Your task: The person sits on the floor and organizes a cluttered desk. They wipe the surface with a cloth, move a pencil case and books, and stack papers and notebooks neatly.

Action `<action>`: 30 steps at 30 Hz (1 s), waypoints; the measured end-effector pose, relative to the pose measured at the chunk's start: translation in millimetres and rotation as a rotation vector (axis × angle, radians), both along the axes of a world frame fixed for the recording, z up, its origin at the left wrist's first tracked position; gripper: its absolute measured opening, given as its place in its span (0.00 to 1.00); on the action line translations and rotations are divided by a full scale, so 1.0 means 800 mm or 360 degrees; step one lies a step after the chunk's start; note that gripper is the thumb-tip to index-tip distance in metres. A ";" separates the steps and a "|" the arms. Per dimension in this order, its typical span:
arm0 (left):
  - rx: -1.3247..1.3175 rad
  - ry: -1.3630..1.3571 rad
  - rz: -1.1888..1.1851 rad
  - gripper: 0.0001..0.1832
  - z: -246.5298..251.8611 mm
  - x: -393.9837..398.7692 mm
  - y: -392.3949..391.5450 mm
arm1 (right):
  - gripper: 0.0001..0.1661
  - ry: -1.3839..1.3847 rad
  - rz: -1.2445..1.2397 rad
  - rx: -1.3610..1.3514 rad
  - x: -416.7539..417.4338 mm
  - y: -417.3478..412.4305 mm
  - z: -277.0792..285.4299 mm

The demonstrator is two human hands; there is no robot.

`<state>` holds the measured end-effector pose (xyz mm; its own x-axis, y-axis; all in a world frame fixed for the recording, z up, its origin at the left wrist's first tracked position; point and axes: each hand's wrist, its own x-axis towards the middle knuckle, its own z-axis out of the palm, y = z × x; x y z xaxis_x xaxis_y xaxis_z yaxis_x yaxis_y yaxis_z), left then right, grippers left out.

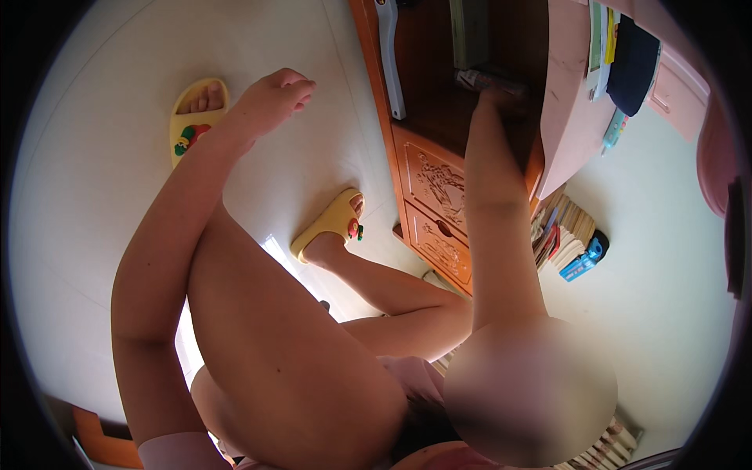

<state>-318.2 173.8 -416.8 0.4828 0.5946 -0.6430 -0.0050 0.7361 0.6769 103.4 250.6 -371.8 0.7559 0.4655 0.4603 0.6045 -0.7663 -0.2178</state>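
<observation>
My right hand [504,98] reaches into the dark inside of a carved wooden cabinet [437,182]. It is at a small wrapped pack [490,82] on the shelf. Shadow hides the fingers, so a grip on the pack cannot be made out. Beyond the pack stands a pale greenish upright object [469,32]. My left hand [281,98] hangs past my knee above the floor, its fingers curled in with nothing visible in them. A long grey-white strip [390,59] with a hole near its end runs along the cabinet's left side.
Right of the cabinet is a pink desk panel [567,111] with papers [598,47] and a dark cloth-like item [631,64]. Stacked books [567,226] and a blue object [581,261] sit on the tiled floor [634,329]. My feet wear yellow slippers [320,226].
</observation>
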 end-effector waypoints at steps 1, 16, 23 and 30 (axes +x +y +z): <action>0.0000 0.0003 0.0000 0.23 0.000 0.000 0.000 | 0.29 0.0028 0.0025 -0.0005 -0.019 -0.002 0.009; -0.0004 0.0054 -0.0060 0.24 -0.007 0.007 -0.002 | 0.28 0.0139 0.0405 -0.1646 0.073 0.024 -0.053; -0.0024 0.0076 -0.0088 0.24 -0.010 0.007 -0.003 | 0.30 0.0731 0.0346 -0.1490 0.078 0.025 -0.068; -0.0054 0.0100 -0.0100 0.22 -0.009 0.007 -0.002 | 0.30 0.0724 0.0331 -0.1423 0.078 0.023 -0.073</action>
